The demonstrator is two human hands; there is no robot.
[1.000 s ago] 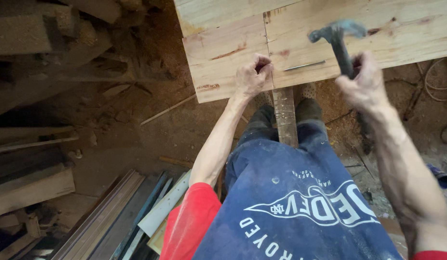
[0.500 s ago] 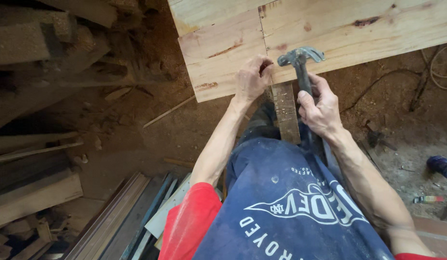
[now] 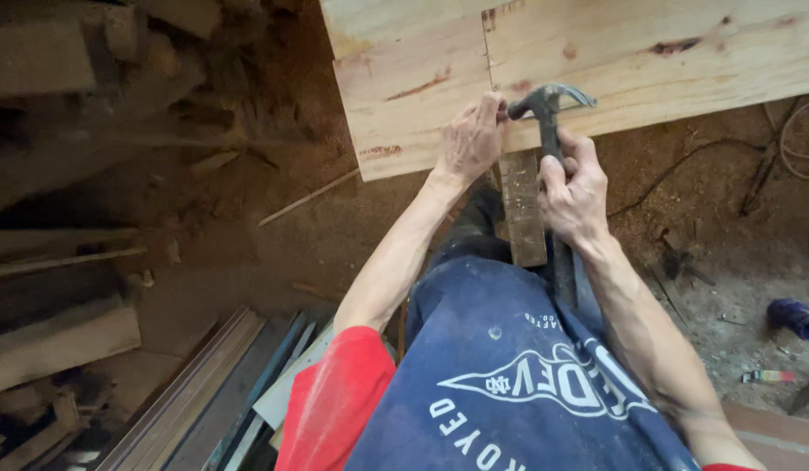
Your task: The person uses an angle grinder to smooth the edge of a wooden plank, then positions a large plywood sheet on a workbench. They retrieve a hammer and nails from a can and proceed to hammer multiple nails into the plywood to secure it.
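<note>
Upper centre of frame: left hand [image 3: 468,139] pinches a small item, too small to identify, against the pale wooden board [image 3: 596,61]. Right hand [image 3: 574,187] is wrapped around the claw hammer [image 3: 546,109], its head touching the left fingertips.

plank [image 3: 648,61] pale yellow, reddish knots | hammer [image 3: 548,100] dark grey | apron [image 3: 526,384] navy

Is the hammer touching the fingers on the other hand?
Cannot tell. In the head view the hammer head sits right beside the left hand fingertips on the plank; no clear gap or contact shows.
</note>
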